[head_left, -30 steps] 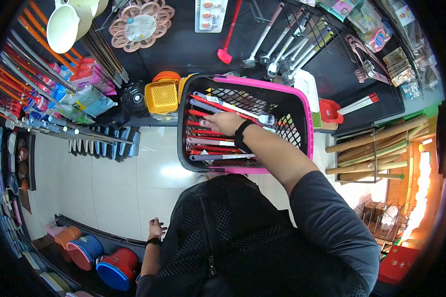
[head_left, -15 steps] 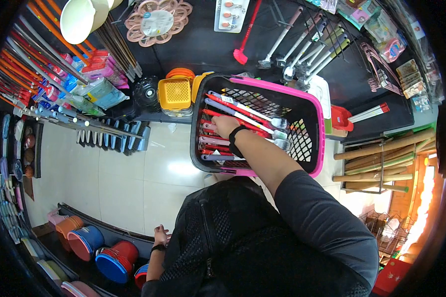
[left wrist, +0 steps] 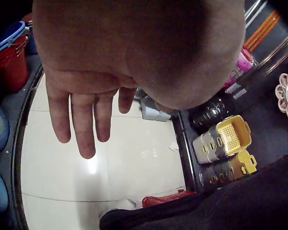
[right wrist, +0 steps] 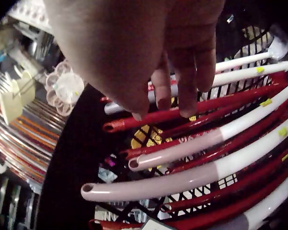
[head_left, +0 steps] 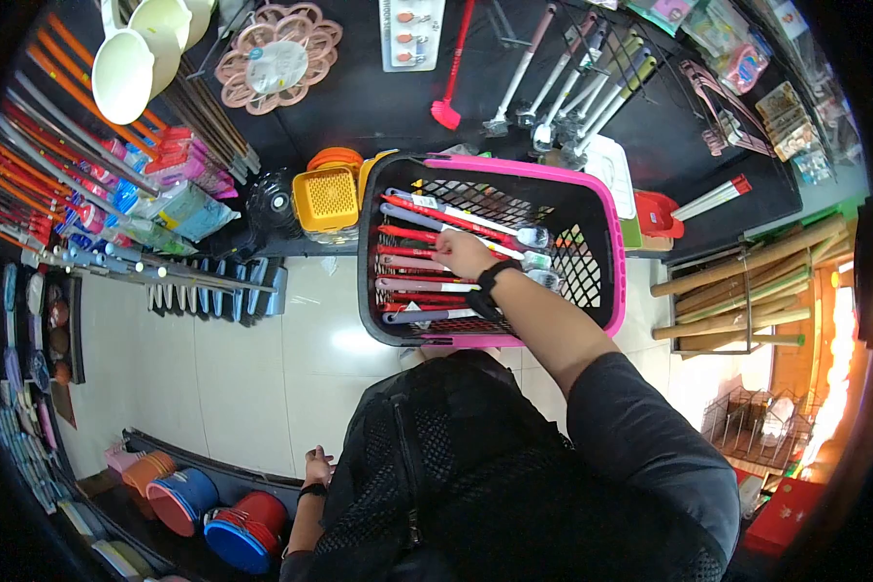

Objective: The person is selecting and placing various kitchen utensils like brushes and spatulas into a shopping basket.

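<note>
Your right hand (head_left: 464, 256) hung loose-fingered, apparently ungripped, over a red handle (right wrist: 127, 124) inside the pink-rimmed basket (head_left: 615, 254). Mauve handles (right wrist: 151, 188) lay alongside, probably to pack neatly; your left hand (head_left: 318, 466) dangled empty.

- Basket (head_left: 615, 242): smooth plastic, glossy pink rim
- Handles (right wrist: 182, 182) in it: smooth, glossy plastic
- Floor (head_left: 242, 388): smooth, glossy tile
- Bag (head_left: 500, 466), near: matt cloth, rough mesh
- Poles (head_left: 732, 267), right: matt, wood-like
- Buckets (head_left: 260, 509), near left: smooth plastic
</note>
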Tool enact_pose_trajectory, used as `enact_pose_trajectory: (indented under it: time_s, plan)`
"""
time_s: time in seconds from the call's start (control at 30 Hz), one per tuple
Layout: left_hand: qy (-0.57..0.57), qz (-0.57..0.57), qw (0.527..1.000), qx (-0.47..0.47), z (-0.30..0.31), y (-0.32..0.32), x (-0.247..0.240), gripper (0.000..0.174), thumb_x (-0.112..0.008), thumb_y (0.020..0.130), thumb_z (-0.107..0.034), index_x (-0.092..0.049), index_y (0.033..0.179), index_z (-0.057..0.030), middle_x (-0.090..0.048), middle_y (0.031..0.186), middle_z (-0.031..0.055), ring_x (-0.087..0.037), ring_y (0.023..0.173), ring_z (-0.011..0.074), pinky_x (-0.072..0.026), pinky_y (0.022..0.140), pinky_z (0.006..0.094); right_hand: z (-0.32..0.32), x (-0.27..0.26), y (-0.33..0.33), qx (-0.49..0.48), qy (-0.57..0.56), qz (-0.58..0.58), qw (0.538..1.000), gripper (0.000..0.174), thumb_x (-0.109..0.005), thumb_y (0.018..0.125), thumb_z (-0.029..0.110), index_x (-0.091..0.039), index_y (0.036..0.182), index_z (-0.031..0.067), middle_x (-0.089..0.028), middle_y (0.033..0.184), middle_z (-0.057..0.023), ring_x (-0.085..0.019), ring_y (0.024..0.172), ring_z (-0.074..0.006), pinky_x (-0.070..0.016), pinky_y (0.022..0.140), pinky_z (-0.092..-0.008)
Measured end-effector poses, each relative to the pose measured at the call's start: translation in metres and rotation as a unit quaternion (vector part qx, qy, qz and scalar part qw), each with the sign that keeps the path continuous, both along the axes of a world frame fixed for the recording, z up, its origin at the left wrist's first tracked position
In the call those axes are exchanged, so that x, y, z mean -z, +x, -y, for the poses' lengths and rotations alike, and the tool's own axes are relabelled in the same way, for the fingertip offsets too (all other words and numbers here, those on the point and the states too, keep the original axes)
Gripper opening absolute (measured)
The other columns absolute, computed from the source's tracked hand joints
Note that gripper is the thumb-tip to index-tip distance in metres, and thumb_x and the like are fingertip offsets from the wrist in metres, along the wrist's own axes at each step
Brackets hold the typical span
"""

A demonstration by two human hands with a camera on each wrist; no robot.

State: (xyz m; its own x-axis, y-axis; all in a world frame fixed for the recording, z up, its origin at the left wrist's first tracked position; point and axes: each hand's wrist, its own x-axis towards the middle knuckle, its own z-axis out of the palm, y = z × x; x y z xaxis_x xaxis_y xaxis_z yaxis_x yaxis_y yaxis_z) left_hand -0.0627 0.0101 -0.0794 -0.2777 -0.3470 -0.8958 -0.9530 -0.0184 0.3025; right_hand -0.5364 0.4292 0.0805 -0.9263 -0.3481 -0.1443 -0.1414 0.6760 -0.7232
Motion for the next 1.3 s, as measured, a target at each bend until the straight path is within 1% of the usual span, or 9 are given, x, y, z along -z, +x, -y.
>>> enact_pose_trajectory:
  time_s: [0.13,0.3,0.37,0.5,0.77,0.83,1.03,1.17,1.3]
  plan:
    - [0.003,-0.008,0.999,0.046,-0.003,-0.041,-0.013,0.05,-0.035,0.102,-0.044,-0.03,0.133,-0.0047,-0.059,0.116,0.0196,-0.065,0.083,0.0321,-0.0502,0.066,0.0456,-0.066,-0.028,0.025,0.101,0.016,-0.007,0.995,0.022,-0.07,0.079,0.023,-0.059,0.078,0.0045,-0.06,0.071,-0.0135,-0.061,0.069,-0.0271,-0.0464,0.062,-0.0392]
    - [0.008,-0.021,0.994,0.111,-0.008,-0.101,-0.032,0.049,-0.035,0.102,-0.042,-0.029,0.133,-0.0046,-0.057,0.119,0.021,-0.066,0.084,0.0349,-0.0506,0.07,0.0492,-0.128,-0.072,0.082,0.295,-0.151,0.043,0.943,0.016,-0.066,0.08,0.015,-0.056,0.076,0.0037,-0.058,0.067,-0.0028,-0.054,0.063,-0.0117,-0.0453,0.06,-0.0282]
    - [0.007,-0.027,0.991,0.133,-0.011,-0.125,-0.042,0.049,-0.035,0.102,-0.042,-0.029,0.133,-0.0046,-0.057,0.12,0.0216,-0.067,0.085,0.036,-0.0508,0.071,0.0506,-0.16,-0.046,0.098,0.315,-0.187,-0.026,0.93,0.013,-0.065,0.08,0.009,-0.054,0.075,0.0049,-0.053,0.067,0.0025,-0.049,0.06,-0.0069,-0.0413,0.056,-0.0232]
    - [-0.005,-0.011,0.991,0.132,-0.029,-0.169,-0.066,0.047,-0.035,0.102,-0.041,-0.031,0.132,-0.0053,-0.058,0.119,0.0203,-0.067,0.084,0.0344,-0.0507,0.071,0.0492,-0.183,-0.047,0.127,0.373,-0.265,-0.009,0.889,0.013,-0.064,0.081,0.003,-0.053,0.075,0.0074,-0.052,0.068,0.006,-0.047,0.06,-0.0038,-0.0387,0.055,-0.0206]
    - [0.007,-0.052,0.986,0.159,-0.049,-0.222,-0.062,0.048,-0.036,0.102,-0.043,-0.031,0.132,-0.0061,-0.059,0.117,0.0191,-0.067,0.085,0.0323,-0.0506,0.07,0.0461,-0.199,-0.083,0.131,0.383,-0.343,0.002,0.857,0.015,-0.065,0.083,-0.001,-0.053,0.076,0.0055,-0.063,0.079,-0.0007,-0.057,0.07,-0.0056,-0.0459,0.066,-0.0213]
    - [0.021,-0.099,0.982,0.159,-0.066,-0.238,-0.079,0.048,-0.035,0.102,-0.043,-0.031,0.132,-0.006,-0.059,0.118,0.0197,-0.067,0.087,0.032,-0.0507,0.071,0.0457,-0.215,-0.075,0.132,0.385,-0.29,0.006,0.876,0.014,-0.066,0.083,-0.001,-0.054,0.078,0.0047,-0.065,0.082,-0.0026,-0.062,0.076,-0.0078,-0.0482,0.069,-0.022]
    - [0.067,-0.177,0.977,0.098,-0.111,-0.266,-0.125,0.052,-0.032,0.102,-0.046,-0.028,0.138,-0.0084,-0.058,0.121,0.0187,-0.066,0.089,0.0276,-0.0506,0.075,0.0411,-0.242,-0.085,0.118,0.351,-0.335,0.022,0.874,0.006,-0.066,0.085,0.0,-0.06,0.085,0.0022,-0.068,0.086,-0.0051,-0.063,0.077,-0.0084,-0.0492,0.07,-0.0219]
    - [0.057,-0.232,0.969,0.067,-0.156,-0.271,-0.165,0.057,-0.034,0.102,-0.044,-0.017,0.146,-0.0137,-0.055,0.127,0.0192,-0.067,0.088,0.0254,-0.0516,0.075,0.0365,-0.271,-0.086,0.088,0.319,-0.321,0.031,0.891,0.004,-0.066,0.087,0.002,-0.064,0.09,0.0007,-0.068,0.087,-0.0041,-0.063,0.077,-0.0087,-0.0495,0.07,-0.0228]
    - [0.081,-0.275,0.958,0.012,-0.203,-0.267,-0.188,0.063,-0.035,0.102,-0.033,0.001,0.151,-0.0191,-0.04,0.143,0.0233,-0.067,0.094,0.0283,-0.0524,0.079,0.0388,-0.288,-0.103,0.035,0.277,-0.317,0.013,0.907,0.013,-0.064,0.092,0.008,-0.065,0.102,-0.0001,-0.068,0.086,-0.0015,-0.063,0.078,-0.009,-0.0496,0.071,-0.0226]
